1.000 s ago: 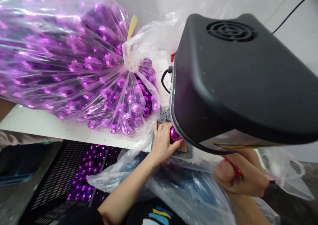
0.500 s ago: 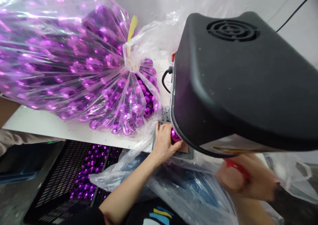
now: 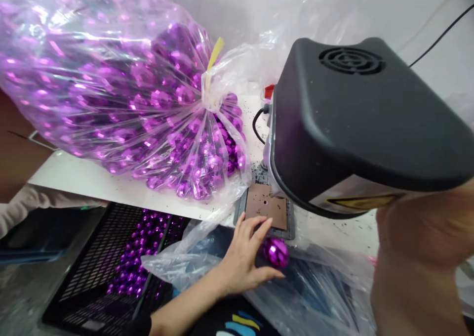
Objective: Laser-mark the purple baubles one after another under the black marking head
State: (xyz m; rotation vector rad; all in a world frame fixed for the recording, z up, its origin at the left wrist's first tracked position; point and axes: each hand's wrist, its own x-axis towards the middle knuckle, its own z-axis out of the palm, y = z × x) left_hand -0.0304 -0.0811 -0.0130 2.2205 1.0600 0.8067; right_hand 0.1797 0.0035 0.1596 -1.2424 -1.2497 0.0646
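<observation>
**Working beside a bulging clear bag [image 3: 129, 89] of purple balls**

The clear bag is filling the left side, its glittering faceted balls pressing against the plastic. The black machine [image 3: 363, 123] is looming on the right, its vented top facing me and a warning label [image 3: 355, 200] showing on its near side. Beneath both, the white table [image 3: 92, 178] is running across, dark specks lying scattered on it. Below its edge, the black crate [image 3: 81, 272] is holding shiny purple pieces [image 3: 138, 252]. Crumpled plastic sheeting [image 3: 314, 296] is covering my lap.

My right hand [image 3: 425, 217] is showing only as a blur beside the machine, partly cut off by the frame; I cannot tell whether it is gripping anything. My left hand [image 3: 244, 257] is sitting in front of the machine, thumb and fingers standing wide apart, fingertips near the gray base plate [image 3: 291, 227]. On that plate, a brown board [image 3: 266, 205] is lying flat, dotted with dark bits. One purple ball [image 3: 277, 253] is sitting in the gap between my left thumb and fingertips, just off the plate's near edge and above the sheeting; I cannot tell whether my skin is touching it. A yellow tie [image 3: 215, 53] is sticking up from the bag's gathered neck.
</observation>
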